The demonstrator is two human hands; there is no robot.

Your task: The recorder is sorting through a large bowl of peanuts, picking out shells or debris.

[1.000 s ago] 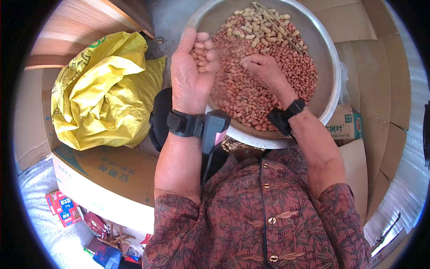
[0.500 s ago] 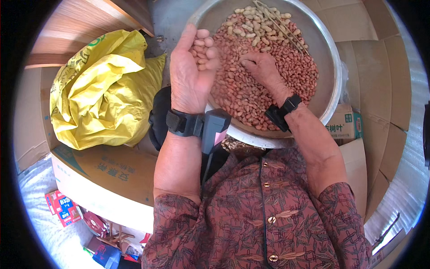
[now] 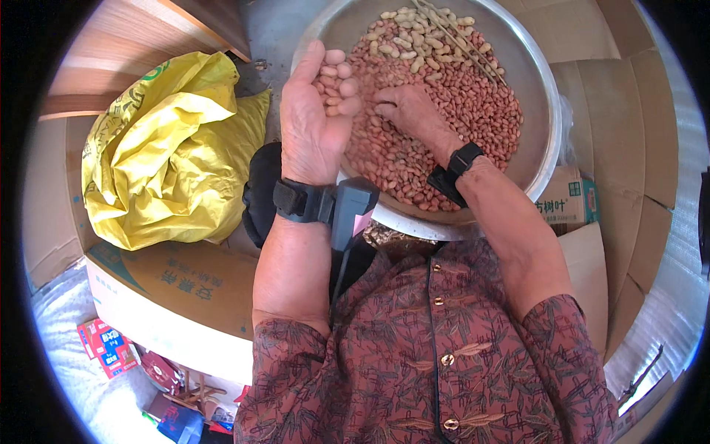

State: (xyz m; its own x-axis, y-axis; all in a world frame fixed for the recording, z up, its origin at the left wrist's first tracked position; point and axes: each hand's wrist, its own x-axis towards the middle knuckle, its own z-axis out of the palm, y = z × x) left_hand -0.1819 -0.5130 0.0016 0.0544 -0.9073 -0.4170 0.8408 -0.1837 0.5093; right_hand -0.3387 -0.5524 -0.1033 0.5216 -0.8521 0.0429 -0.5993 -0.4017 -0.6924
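Observation:
A wide metal basin [image 3: 549, 111] holds a spread of reddish shelled peanuts [image 3: 473, 115]. Unshelled peanuts [image 3: 425, 38] lie in a pale heap at its far side, with thin dry stalks [image 3: 462, 41] across them. Over the basin's left rim, my left hand [image 3: 314, 122] is turned palm up, its fingers curled round a handful of shelled peanuts [image 3: 328, 83]. My right hand [image 3: 414, 111] is just above the shelled peanuts in the middle of the basin, fingertips pinched together. Whatever may be between those fingertips is too small to make out.
A crumpled yellow plastic bag [image 3: 170, 148] rests at the left, by a wooden panel [image 3: 133, 52] and above a brown cardboard box [image 3: 185, 285]. More cardboard [image 3: 621, 140] stands on the right, with a green-and-white carton [image 3: 569, 200] beside the basin. Red and blue packages [image 3: 111, 348] lie lower left.
My right hand has moved left over the shelled peanuts, closer to my left hand. My left hand keeps its handful in nearly the same place.

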